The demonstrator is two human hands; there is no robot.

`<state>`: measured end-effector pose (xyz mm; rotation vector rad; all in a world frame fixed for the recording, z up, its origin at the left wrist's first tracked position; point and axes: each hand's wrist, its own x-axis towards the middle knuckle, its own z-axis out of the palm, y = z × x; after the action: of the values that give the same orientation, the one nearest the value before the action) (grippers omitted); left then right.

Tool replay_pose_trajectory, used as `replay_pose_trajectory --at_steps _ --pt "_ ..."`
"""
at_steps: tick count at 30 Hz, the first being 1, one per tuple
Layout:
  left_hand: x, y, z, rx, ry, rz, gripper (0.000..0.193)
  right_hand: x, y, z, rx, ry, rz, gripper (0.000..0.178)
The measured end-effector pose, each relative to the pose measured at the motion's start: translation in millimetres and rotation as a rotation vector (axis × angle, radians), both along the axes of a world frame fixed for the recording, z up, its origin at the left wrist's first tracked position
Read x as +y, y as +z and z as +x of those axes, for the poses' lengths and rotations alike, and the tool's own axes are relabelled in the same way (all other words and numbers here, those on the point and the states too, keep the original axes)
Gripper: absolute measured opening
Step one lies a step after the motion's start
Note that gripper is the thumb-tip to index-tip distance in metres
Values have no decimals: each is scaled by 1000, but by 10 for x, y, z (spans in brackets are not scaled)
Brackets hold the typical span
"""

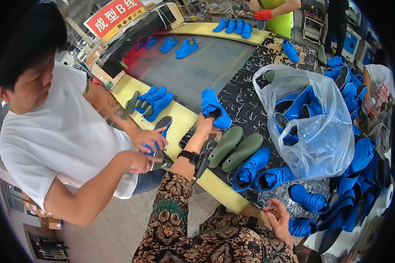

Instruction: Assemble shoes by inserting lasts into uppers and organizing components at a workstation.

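Blue lace-up sneaker [216, 108] gripped in the left hand [203, 127]

The left hand holds the sneaker near its ankle opening, above the black-patterned worktop [245, 90]. The right hand [277, 218] is half spread, fingers loosely curled, near the worktop's front edge. Two green shoe lasts [243, 153] lie between the held sneaker and a pair of blue sneakers [252, 169]. Right of these, a translucent plastic bag [322, 151] contains more blue shoes [294, 105]. At left, a co-worker in a white T-shirt [66, 131] handles another blue shoe [163, 124].

You had clear space from your left hand [204, 126] forward over the grey belt [213, 59]; rightward, lasts [245, 151], shoes [253, 167] and the bag [322, 147] stood in the way.
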<state>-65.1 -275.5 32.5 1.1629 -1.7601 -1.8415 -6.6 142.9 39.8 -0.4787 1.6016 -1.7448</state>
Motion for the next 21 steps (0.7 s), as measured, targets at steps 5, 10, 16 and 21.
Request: replay_pose_trajectory --at_steps 5,10,16,21 --pt "-494 -410 78 -82 228 57 29 -29 25 -74 -59 -41 48 45" --pt "-980 -527 533 -829 226 -768 30 -43 14 -145 -95 5 103 42" --pt "-825 -384 479 -864 279 -905 34 -90 -28 -111 -62 -21 101 42" --pt "-531 -434 360 -379 201 -1304 37 17 22 -7 120 -19 109 39"
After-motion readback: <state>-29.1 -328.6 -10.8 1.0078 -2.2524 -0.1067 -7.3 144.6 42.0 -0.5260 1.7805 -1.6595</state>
